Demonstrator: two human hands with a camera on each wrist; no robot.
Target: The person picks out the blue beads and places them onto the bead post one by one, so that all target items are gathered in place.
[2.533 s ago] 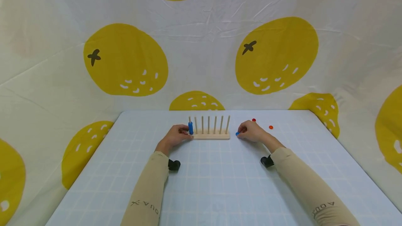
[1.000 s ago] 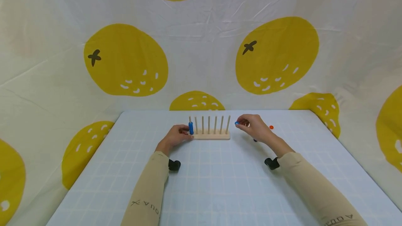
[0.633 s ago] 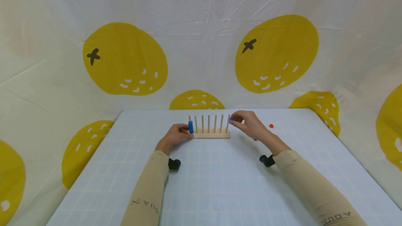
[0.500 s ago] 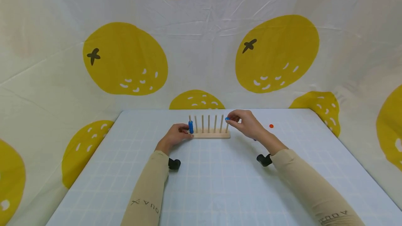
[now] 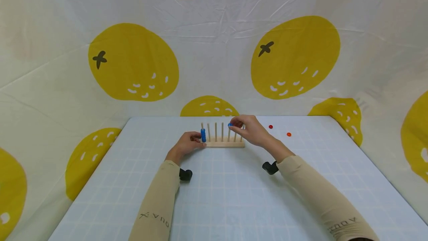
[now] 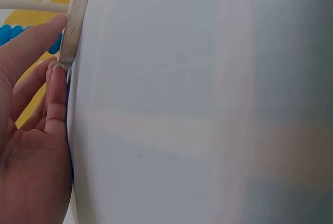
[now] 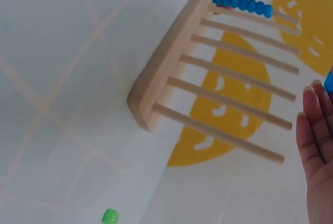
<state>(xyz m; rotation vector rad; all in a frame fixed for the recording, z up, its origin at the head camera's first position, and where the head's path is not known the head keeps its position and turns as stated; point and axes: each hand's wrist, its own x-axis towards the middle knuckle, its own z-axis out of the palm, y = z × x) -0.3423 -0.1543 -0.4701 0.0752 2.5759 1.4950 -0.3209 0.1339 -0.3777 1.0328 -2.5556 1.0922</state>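
A wooden peg rack [image 5: 224, 145] stands on the table, with several upright pegs in a row. Blue beads [image 5: 203, 135] are stacked on its leftmost peg, whose tip shows above them. My left hand [image 5: 185, 144] grips the left end of the base; in the left wrist view the thumb lies on one side of the wood and fingertips [image 6: 58, 67] on the other. Between thumb and fingers my right hand [image 5: 251, 131] pinches one blue bead [image 5: 230, 125], level with the peg tops and overlapping the right-hand pegs. In the right wrist view that bead [image 7: 329, 82] is partly cut off.
Right of the rack lie a red bead [image 5: 270, 126] and an orange-red bead [image 5: 289, 134]. A green bead [image 7: 111, 216] shows at the bottom of the right wrist view. Behind the table hangs a fruit-patterned cloth [image 5: 214, 47].
My right hand has lifted the blue bead off the table and carried it left over the rack's right-hand pegs. The red bead it covered shows again. My left hand has stayed put.
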